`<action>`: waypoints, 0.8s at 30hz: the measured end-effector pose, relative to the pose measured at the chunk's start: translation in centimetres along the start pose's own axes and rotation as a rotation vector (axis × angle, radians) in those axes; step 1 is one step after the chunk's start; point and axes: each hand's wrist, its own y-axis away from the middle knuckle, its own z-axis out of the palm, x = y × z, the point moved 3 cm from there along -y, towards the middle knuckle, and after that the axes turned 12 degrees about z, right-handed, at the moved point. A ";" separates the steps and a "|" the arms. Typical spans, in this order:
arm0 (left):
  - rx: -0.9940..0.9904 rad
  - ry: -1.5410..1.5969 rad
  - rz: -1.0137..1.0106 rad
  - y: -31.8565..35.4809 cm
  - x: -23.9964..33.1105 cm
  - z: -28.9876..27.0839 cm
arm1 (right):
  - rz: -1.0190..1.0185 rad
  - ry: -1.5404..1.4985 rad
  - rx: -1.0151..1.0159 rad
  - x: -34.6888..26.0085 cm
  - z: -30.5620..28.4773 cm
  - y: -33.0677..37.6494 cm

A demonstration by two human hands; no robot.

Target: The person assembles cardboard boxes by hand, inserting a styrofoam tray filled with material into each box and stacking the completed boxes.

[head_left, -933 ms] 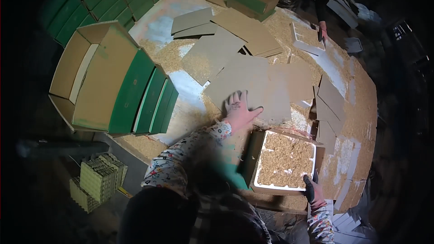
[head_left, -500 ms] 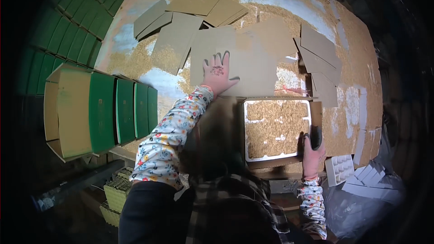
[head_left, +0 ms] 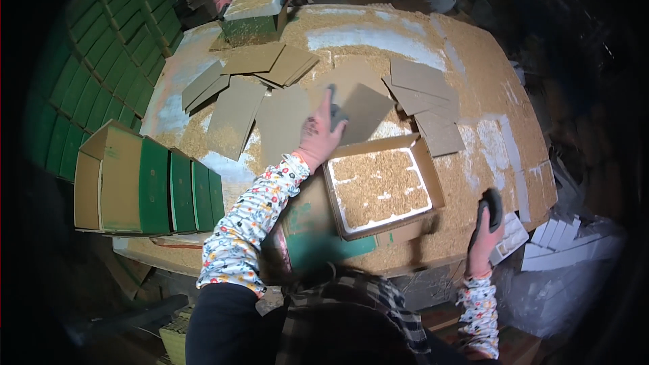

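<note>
My left hand (head_left: 320, 134), in a pink glove with dark fingertips, reaches over the table's middle. Its index finger points forward while the thumb and other fingers close at the edge of a tilted grey-brown cardboard sheet (head_left: 368, 113). Just nearer stands an open cardboard box (head_left: 433, 179), turned slightly, holding a white-rimmed tray (head_left: 424, 184) filled with tan husk-like bits. Its green-and-brown flap (head_left: 324, 240) spreads toward me, partly hidden by my arm. Right of the box, my right hand (head_left: 485, 233) is raised with fingers stretched and nothing in it.
Loose cardboard sheets (head_left: 233, 111) lie across the husk-strewn table (head_left: 500, 98). Green boxes (head_left: 155, 179) stand at left, beside tall green stacks (head_left: 101, 61). White partitioned trays (head_left: 510, 236) sit at lower right. Across the table, another person's gloved hands hold a filled tray (head_left: 255, 1) over a green box.
My left hand has gone from lying flat on the cardboard to closing on one sheet, now turned and tilted. My right hand has left the box, which has shifted left and turned.
</note>
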 end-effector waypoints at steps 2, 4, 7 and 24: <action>-0.320 -0.017 0.700 2.9 6.2 0.2 | -0.236 0.050 -0.032 -4.2 1.2 -0.4; -0.682 0.046 0.864 7.3 7.9 0.9 | -0.427 0.192 -0.194 -7.2 4.3 -0.2; -0.887 0.051 0.746 9.4 5.6 2.7 | -0.451 0.635 -0.563 -3.1 9.7 -0.2; -0.221 -0.511 0.260 6.7 7.6 -1.2 | 0.110 0.198 -0.923 2.6 8.0 -11.5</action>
